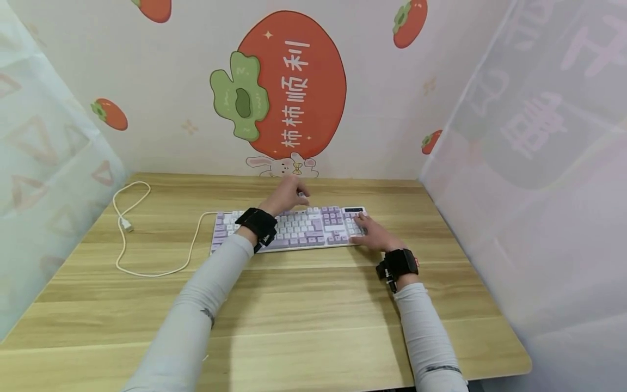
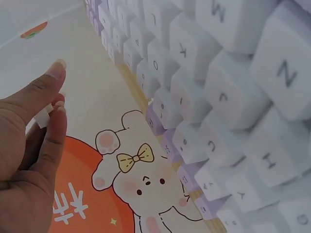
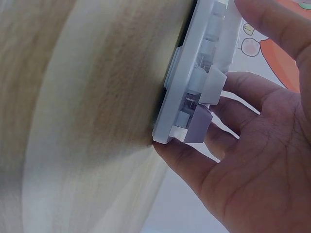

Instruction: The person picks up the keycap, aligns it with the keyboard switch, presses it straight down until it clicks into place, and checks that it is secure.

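Note:
A white and lilac keyboard (image 1: 300, 231) lies flat on the wooden table. My left hand (image 1: 286, 196) is above its back edge, the wrist passing over the keys. Between the thumb and fingers of that hand I pinch a small white piece (image 2: 43, 118), mostly hidden by the fingers; it may be a keycap. At the keyboard's right end, my right hand (image 1: 376, 235) holds the side, fingers over the keys. In the right wrist view one fingertip (image 3: 167, 148) touches the corner of the white case, beside a lilac key (image 3: 199, 125).
A white cable (image 1: 152, 275) runs from the keyboard's back left and loops over the left of the table (image 1: 313, 326). Its plug (image 1: 127, 225) lies there. A printed sheet (image 1: 186, 71) covers the wall behind, and hanging sheets (image 1: 539, 218) flank the table.

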Demonstrator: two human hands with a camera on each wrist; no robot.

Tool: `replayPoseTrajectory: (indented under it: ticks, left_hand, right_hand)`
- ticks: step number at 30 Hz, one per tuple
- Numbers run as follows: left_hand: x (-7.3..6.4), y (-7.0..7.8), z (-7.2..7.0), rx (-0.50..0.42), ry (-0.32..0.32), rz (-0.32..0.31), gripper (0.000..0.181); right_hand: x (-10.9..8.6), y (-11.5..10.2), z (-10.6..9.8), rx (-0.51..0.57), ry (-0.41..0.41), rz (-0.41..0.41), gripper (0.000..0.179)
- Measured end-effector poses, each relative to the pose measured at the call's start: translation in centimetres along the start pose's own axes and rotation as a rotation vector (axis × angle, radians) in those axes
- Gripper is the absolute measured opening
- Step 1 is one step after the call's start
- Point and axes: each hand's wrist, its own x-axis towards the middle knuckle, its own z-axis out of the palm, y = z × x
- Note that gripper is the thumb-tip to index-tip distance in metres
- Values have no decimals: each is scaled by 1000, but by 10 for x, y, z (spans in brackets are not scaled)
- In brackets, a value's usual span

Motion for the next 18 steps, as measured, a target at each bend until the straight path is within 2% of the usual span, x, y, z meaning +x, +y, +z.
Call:
replayPoseTrajectory:
  ticks: [4,8,12,14,18]
  left_hand:
    - [-3,-2,-1,32,-37,-19,21]
    - [-7,-5,-2,83,-101,-41,22]
    - [-10,-8,-2,105,-157,-35,23]
    - [-10,-9,0,102,-171,-32,25]
    - [-8,-13,9,97,-157,-58,32]
  right_hand:
    - [-2,-1,0,1,6,-4,80]
    - [-2,0,1,4,9,-2,80]
    - [0,3,1,7,9,-1,81]
    - [0,3,1,7,9,-1,81]
    - [0,2,1,0,5,3,81]
